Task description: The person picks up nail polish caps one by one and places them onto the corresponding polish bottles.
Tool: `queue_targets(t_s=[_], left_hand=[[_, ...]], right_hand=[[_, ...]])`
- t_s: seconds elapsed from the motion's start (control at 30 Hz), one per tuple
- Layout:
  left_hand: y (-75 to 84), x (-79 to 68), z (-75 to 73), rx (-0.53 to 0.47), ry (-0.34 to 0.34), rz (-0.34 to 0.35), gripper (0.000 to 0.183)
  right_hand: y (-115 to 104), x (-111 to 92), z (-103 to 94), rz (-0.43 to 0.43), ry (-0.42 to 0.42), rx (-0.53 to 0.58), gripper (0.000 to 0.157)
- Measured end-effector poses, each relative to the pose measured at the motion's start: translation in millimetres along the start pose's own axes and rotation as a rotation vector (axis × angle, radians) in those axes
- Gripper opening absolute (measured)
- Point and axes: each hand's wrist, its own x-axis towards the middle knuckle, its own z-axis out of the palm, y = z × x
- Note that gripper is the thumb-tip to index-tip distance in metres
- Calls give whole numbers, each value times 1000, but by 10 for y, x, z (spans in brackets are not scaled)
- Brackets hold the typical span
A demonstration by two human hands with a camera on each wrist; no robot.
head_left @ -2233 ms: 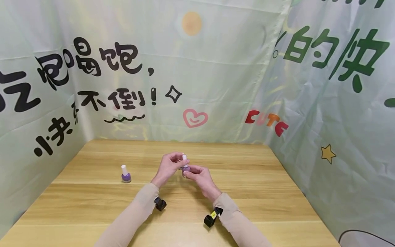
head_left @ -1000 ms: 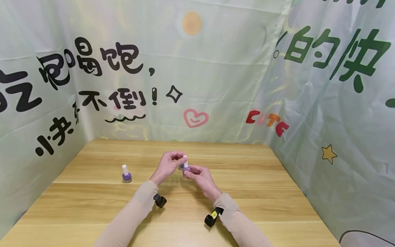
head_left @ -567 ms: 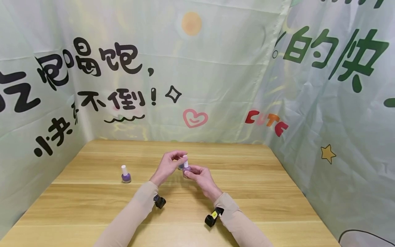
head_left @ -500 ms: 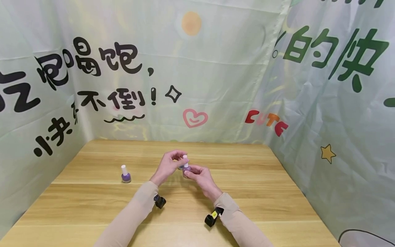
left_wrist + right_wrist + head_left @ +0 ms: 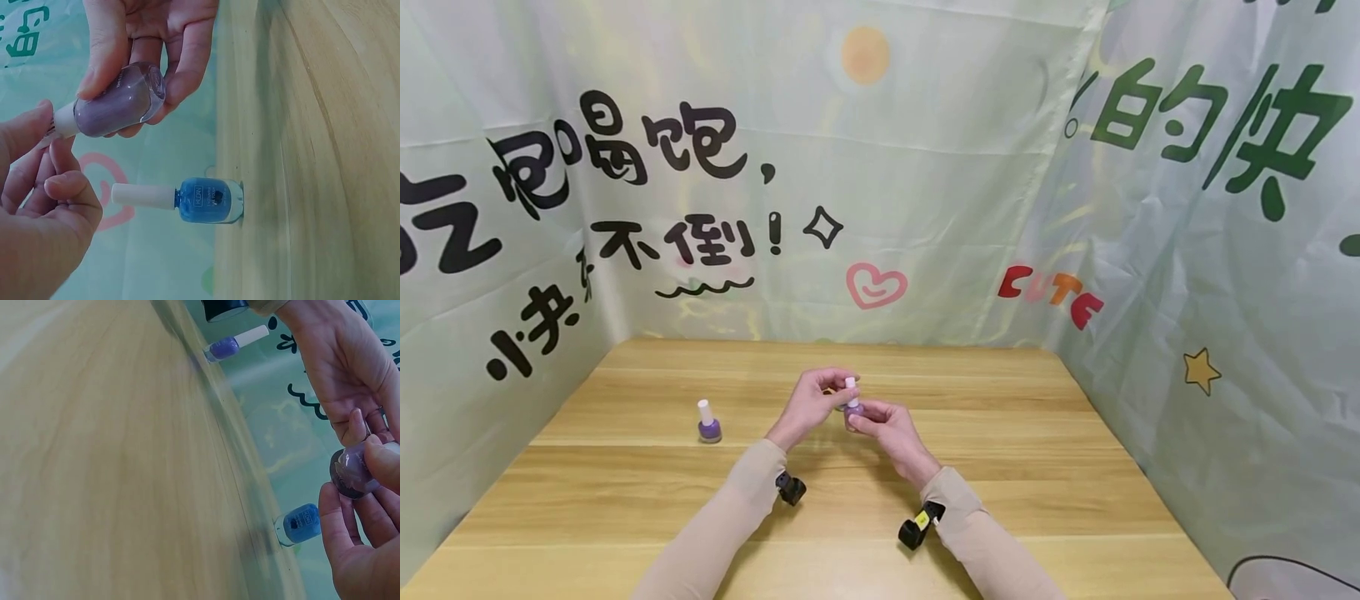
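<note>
Both hands meet over the middle of the table on one mauve nail polish bottle [image 5: 119, 103] with a white cap. My left hand [image 5: 808, 408] pinches the cap [image 5: 64, 119] between thumb and fingers. Around the glass body, my right hand [image 5: 891, 433] keeps its grip with thumb and fingers. The bottle is clear of the table and slants a little, cap end toward the left hand. Just behind the hands, a blue nail polish bottle [image 5: 206, 200] stands upright on the table; in the head view it is mostly hidden by the left hand.
A purple nail polish bottle [image 5: 709, 429] with a white cap stands upright on the wooden table [image 5: 625, 500], left of the hands. Printed cloth [image 5: 940, 183] hangs behind the table and along both sides. Each wrist carries a small black camera [image 5: 790, 488].
The left fingers and thumb shift slightly about the white cap, opening and closing a little. The right hand stays in place with the bottle. The purple bottle has not moved.
</note>
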Motion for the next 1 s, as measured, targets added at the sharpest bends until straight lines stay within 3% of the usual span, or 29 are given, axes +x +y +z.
queue_targets(t_s=[0.13, 0.23, 0.47, 0.6, 0.73, 1.0], left_hand=[[179, -63, -13, 5, -56, -36, 25], [187, -85, -12, 20, -32, -52, 27], [29, -73, 15, 44, 64, -30, 27], [-106, -9, 32, 52, 92, -23, 26], [-125, 20, 49, 67, 121, 6, 22], [-112, 17, 61, 30, 40, 18, 15]], right_hand=[[3, -1, -2, -5, 0, 3, 32], [79, 29, -25, -21, 8, 13, 33], [128, 15, -47, -90, -7, -17, 31], [96, 9, -37, -78, -10, -11, 33], [52, 13, -27, -50, 6, 1, 35], [39, 1, -53, -12, 21, 2, 33]])
